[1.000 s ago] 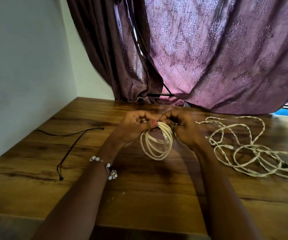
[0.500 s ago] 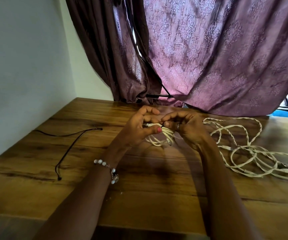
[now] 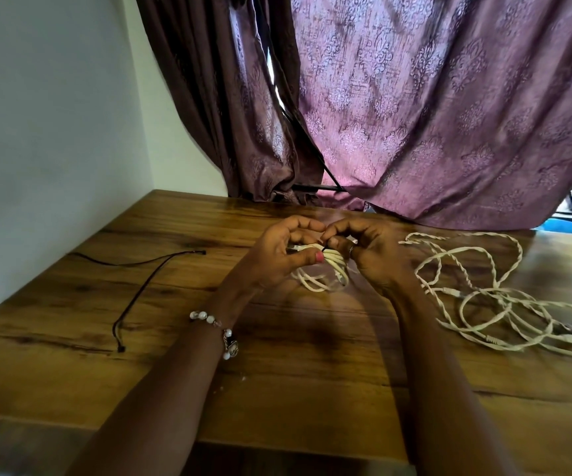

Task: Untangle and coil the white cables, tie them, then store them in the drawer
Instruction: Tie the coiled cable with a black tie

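A wooden table (image 3: 312, 389) stands in a corner, a pale wall to its left and a purple patterned curtain (image 3: 432, 115) hanging down to its far edge.

Head view: both hands meet over the middle of the table around a coiled white cable (image 3: 325, 274). A second ago the coil hung as an open ring below the fingers; now it is gathered and flattened into a tight bundle, lowered close to the wood. The left hand (image 3: 277, 257) grips the bundle, thumb pressed on top. The right hand (image 3: 370, 255) pinches a thin dark tie (image 3: 325, 248) at the coil's top. This suggests coiling of this cable is finished and tying is under way.

The remaining white cables (image 3: 497, 304) lie tangled to the right, untouched. A dark cord (image 3: 147, 286) lies at the left. No drawer shows.
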